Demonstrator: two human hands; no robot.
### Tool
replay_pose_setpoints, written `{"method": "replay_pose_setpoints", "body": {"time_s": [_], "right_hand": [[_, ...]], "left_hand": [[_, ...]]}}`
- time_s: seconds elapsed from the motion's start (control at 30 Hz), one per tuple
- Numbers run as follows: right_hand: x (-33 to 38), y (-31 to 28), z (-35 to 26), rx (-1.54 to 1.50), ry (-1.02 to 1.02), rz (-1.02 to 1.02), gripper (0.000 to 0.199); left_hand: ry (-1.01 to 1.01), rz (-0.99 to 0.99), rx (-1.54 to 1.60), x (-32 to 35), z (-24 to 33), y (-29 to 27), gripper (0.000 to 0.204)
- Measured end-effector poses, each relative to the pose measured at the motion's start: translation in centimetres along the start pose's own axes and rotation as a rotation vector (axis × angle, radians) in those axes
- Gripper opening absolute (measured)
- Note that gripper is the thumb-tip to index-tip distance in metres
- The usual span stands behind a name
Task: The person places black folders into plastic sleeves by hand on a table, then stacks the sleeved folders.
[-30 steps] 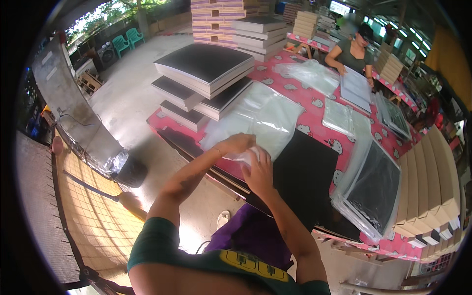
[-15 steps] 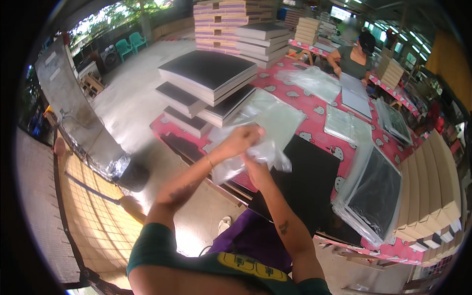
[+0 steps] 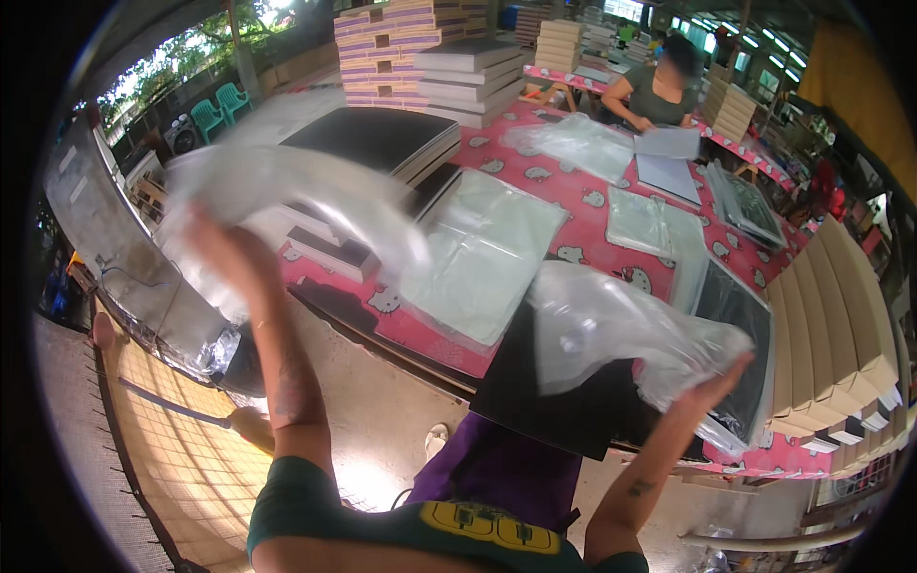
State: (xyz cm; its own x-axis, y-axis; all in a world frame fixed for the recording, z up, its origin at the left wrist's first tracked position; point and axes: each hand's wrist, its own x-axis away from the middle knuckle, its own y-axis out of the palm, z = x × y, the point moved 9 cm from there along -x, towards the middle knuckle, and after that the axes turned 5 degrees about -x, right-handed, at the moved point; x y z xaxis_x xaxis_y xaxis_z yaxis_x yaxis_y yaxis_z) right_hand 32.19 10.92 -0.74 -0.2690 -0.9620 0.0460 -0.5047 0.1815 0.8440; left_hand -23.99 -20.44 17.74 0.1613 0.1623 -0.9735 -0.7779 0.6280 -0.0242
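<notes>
Far left, the person's left hand (image 3: pixel 220 244) is too blurry to tell how the fingers sit, but a clear plastic bag (image 3: pixel 325 186) billows out beside it, in front of the black-covered books (image 3: pixel 368 138). Middle: a pile of flat bags (image 3: pixel 487 248) on the pink tabletop (image 3: pixel 439 349). Over right, the right hand (image 3: pixel 716 382) pinches the bunched end of a second bag (image 3: pixel 592 325) above a black board (image 3: pixel 544 420). Stuff looks super light, floppy, probably slippery, and might crease or tear, so I'd say grab an edge or corner.
</notes>
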Motion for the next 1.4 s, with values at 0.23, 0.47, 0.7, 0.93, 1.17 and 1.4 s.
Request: {"method": "replay_pose_setpoints", "body": {"time_s": [0.23,0.47,0.7,0.93,1.17,1.4], "right_hand": [[6.9,4.8,-2.4,0.413,-0.255,-0.241,0.036],[13.5,4.8,14.2,0.409,0.398,-0.555,0.031],[12.3,3.7,14.1,-0.153,0.559,-0.424,0.02],[4.1,-6.3,-6.2,0.51,-0.325,-0.154,0.051],[7.9,-2.7,-10.6,0.382,-0.554,-0.111,0.025],[10.4,1.1,0.7,0.485,-0.093,-0.34,0.003]], "left_hand": [[0.681,-1.321,0.647,21.7,16.5,7.1,0.02],[-0.055,-1.458,1.491,20.3,24.4,-6.2,0.024],[-0.356,-1.396,1.306,24.5,20.7,-2.2,0.02],[-1.047,-1.092,1.292,22.8,5.1,9.9,0.028],[0.479,-0.85,0.51,13.2,13.5,-1.1,0.027],[0.875,-1.505,0.464,30.4,14.5,3.0,0.058]]}}
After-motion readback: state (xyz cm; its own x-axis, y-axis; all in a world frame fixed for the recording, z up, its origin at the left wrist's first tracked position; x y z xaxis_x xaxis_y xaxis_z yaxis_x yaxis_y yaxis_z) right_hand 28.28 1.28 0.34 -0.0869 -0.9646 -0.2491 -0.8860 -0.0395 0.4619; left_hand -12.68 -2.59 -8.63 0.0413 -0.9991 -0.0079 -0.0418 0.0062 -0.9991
